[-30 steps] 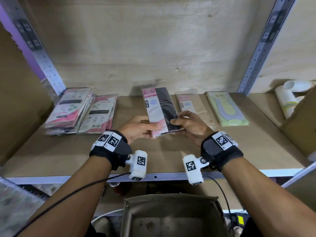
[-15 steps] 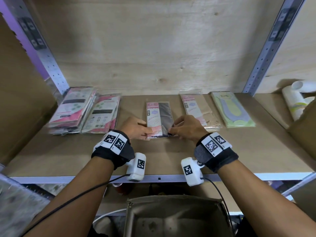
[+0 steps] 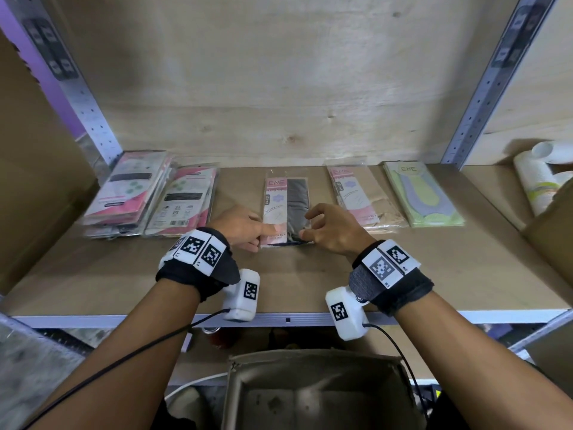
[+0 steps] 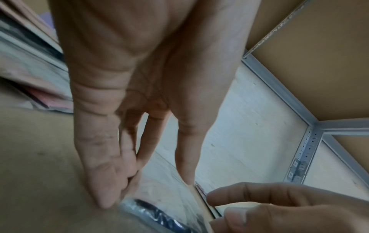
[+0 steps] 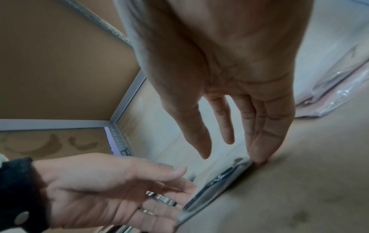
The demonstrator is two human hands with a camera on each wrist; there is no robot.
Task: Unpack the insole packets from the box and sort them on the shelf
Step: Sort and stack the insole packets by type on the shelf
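Lying flat on shelf (image 3: pixel 434 274), black insole packet (image 3: pixel 286 209); left hand (image 3: pixel 238 226) thumb touching, right hand (image 3: pixel 333 228) seemingly released, both grips loose.

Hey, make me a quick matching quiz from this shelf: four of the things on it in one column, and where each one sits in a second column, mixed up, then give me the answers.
Column one:
1. black insole packet
2. green insole packet
3. beige insole packet
4. pink packet stacks

Column two:
A. far left of the shelf
B. between the left hand and right hand
C. rightmost packet
D. just right of the black packet

Pairs: 1-B, 2-C, 3-D, 4-A
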